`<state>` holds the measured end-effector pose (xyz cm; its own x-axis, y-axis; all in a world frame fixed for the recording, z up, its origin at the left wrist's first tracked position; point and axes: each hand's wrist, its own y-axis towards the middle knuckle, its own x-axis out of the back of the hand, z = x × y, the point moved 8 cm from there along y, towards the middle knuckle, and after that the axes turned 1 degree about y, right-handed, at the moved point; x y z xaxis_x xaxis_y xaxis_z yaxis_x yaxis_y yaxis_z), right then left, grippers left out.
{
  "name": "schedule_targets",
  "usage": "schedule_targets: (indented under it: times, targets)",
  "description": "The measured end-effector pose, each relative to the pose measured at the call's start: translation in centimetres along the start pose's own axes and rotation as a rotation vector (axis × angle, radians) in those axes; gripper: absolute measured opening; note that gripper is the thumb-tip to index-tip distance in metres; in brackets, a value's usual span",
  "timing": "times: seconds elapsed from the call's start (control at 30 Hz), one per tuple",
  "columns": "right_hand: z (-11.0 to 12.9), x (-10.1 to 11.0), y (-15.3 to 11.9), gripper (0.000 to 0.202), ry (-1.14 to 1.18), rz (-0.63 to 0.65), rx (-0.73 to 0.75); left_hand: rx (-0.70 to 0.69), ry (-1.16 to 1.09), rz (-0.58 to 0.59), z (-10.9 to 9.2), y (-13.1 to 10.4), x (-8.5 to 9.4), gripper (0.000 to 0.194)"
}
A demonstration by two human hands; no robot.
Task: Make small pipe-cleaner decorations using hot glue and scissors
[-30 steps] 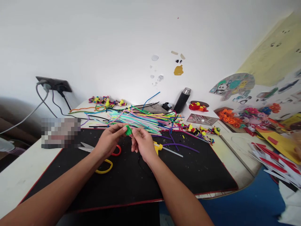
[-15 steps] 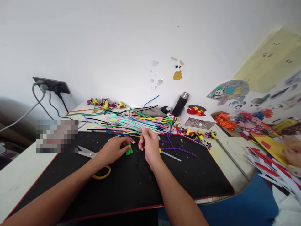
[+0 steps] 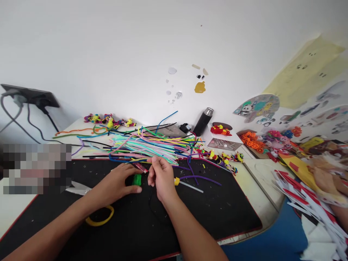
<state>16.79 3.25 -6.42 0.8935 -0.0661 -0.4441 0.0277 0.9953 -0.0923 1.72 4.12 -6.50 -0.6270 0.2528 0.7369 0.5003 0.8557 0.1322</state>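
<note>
While left hand (image 3: 117,182) brackets green piece (image 3: 137,179) | red-edged mat (image 3: 219,208) extends rightward

The green piece (image 3: 137,179) looks rough, the mat (image 3: 217,210) matt, the scissor blades (image 3: 78,188) smooth metal.

"What does the small green piece (image 3: 137,179) look like?"

"Bright, compact and blocky; its finer texture is blurred."

"And where does it lie?"

"At the left hand (image 3: 115,183), in the opening between thumb and fingers, right by the thumb tip and apart from the right hand (image 3: 161,177). Whether it is gripped cannot be told."
</note>
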Motion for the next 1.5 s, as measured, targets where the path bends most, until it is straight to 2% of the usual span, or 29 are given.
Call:
schedule_targets:
  times: [0.03,0.2,0.27,0.4,0.63,0.87,0.97,1.03,1.1,1.2,1.3,1.4,1.5]
  targets:
    - [-0.2,-0.1,0.0,0.047,0.003,0.005,-0.012,-0.013,0.017,0.013,0.0,-0.1,-0.1,0.044]
    - [-1.0,-1.0,-0.5,0.049,-0.013,0.057,-0.061,-0.052,0.068,-0.021,0.9,-0.3,0.0,0.023]
    - [-1.1,-1.4,-0.7,0.051,-0.027,0.079,-0.068,-0.073,0.08,-0.007,1.2,-0.3,-0.3,0.02]
    - [-1.4,-1.5,-0.9,0.05,-0.031,0.086,-0.094,-0.064,0.105,0.046,1.5,-0.4,-0.5,0.022]
    - [-2.3,-1.3,-1.1,0.055,-0.02,0.057,-0.147,-0.012,0.117,0.105,0.8,-0.5,-0.4,0.029]
    - [-1.6,-2.6,-2.1,0.049,-0.036,0.173,-0.175,-0.012,0.121,0.136,0.1,-0.5,-0.2,0.025]
    - [-1.0,-3.0,-2.5,0.049,-0.052,0.192,-0.152,-0.037,0.114,0.106,-0.4,-0.6,1.3,0.036]
    - [-0.8,-3.3,-2.7,0.048,-0.067,0.207,-0.123,-0.051,0.168,-0.004,-0.8,-0.7,3.4,0.041]
    - [-0.8,-3.9,-3.0,0.046,-0.087,0.234,-0.096,-0.087,0.249,-0.05,-1.6,-0.4,4.9,0.042]
    - [-0.9,-4.4,-3.3,0.04,-0.159,0.268,-0.032,-0.174,0.357,-0.003,-3.6,1.7,5.5,0.034]
    - [-0.6,-4.0,-3.3,0.034,-0.283,0.25,0.072,-0.227,0.41,-0.062,-5.6,5.8,5.0,0.033]
    - [-0.2,-2.7,-2.9,0.033,-0.4,0.177,0.147,-0.337,0.521,-0.035,-7.1,10.1,2.0,0.025]
    - [-0.1,-1.7,-2.4,0.033,-0.471,0.112,0.159,-0.41,0.637,0.041,-6.9,12.7,-1.3,0.018]
